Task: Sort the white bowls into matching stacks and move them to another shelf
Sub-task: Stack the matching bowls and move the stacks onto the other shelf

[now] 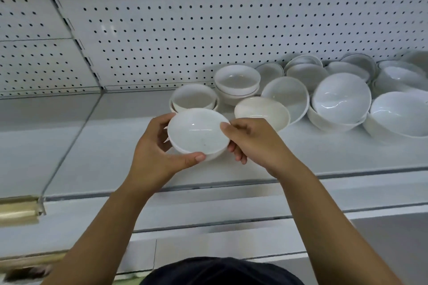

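Hands [151, 148] [252, 140] around bowl [196, 132], perhaps two.

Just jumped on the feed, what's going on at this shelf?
A person is holding one small white bowl in both hands, above the front of the shelf. The left hand grips its left side with the thumb on the near rim, and the right hand pinches the right rim. Behind it, two short stacks of similar bowls stand on the shelf. The larger bowls lie loosely piled to the right, not yet sorted.
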